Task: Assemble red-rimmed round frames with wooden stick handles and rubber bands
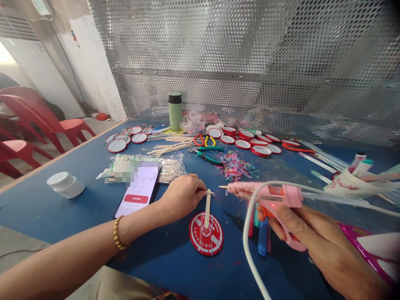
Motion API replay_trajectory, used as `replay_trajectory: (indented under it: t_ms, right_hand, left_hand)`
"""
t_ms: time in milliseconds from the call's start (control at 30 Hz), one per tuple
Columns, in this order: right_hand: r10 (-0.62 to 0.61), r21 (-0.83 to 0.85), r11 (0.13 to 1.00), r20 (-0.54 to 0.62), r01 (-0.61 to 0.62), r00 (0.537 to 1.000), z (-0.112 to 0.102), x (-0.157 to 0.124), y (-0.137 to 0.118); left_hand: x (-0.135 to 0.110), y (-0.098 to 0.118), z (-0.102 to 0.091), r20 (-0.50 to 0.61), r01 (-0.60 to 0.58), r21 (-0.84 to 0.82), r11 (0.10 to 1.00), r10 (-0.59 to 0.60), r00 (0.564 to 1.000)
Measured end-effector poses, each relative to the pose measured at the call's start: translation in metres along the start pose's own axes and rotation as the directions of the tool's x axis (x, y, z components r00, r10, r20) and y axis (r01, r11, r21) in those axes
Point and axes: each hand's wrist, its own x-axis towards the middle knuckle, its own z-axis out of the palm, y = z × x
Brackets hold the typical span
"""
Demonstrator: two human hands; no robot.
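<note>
My right hand is wrapped round the handle of a pink hot glue gun, its nozzle pointing left and a small red light lit on its side. My left hand pinches a short thin stick against the far end of a wooden craft stick. The craft stick's near end lies on a round red disc printed with white marks. A gap separates the nozzle from the craft stick. The glue gun's white cord loops down in front of it.
A phone and a white jar lie left. Behind are bagged sticks, pliers, coloured rubber bands, red-rimmed discs and a green bottle. A cup of markers stands right, before a perforated metal panel.
</note>
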Motion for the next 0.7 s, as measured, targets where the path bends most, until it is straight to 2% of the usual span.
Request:
replay_trajectory:
  t_ms: [133,300,467,600,700]
  right_hand:
    - [0.003,0.007,1.000,0.005,-0.003,1.000,-0.002,0.001,0.003]
    - [0.006,0.007,1.000,-0.015,-0.006,1.000,-0.001,0.001,0.003]
    - [0.011,0.009,1.000,-0.048,-0.010,0.999,0.002,0.000,0.004]
    - [0.006,0.005,1.000,-0.046,-0.005,0.999,0.002,-0.001,0.004]
    - [0.007,-0.011,1.000,-0.047,-0.008,0.999,0.002,-0.001,0.003]
  left_hand:
    - [-0.002,0.004,-0.005,-0.027,0.000,-0.003,1.000,0.000,1.000]
    - [-0.003,0.010,-0.025,-0.150,-0.002,0.017,1.000,0.004,0.989]
    - [-0.008,0.010,-0.041,-0.258,-0.043,0.095,0.995,0.067,0.964]
    - [-0.014,0.004,-0.044,-0.370,-0.056,0.170,0.984,0.116,0.922]
    - [-0.017,-0.002,-0.041,-0.365,-0.118,0.211,0.970,0.190,0.911]
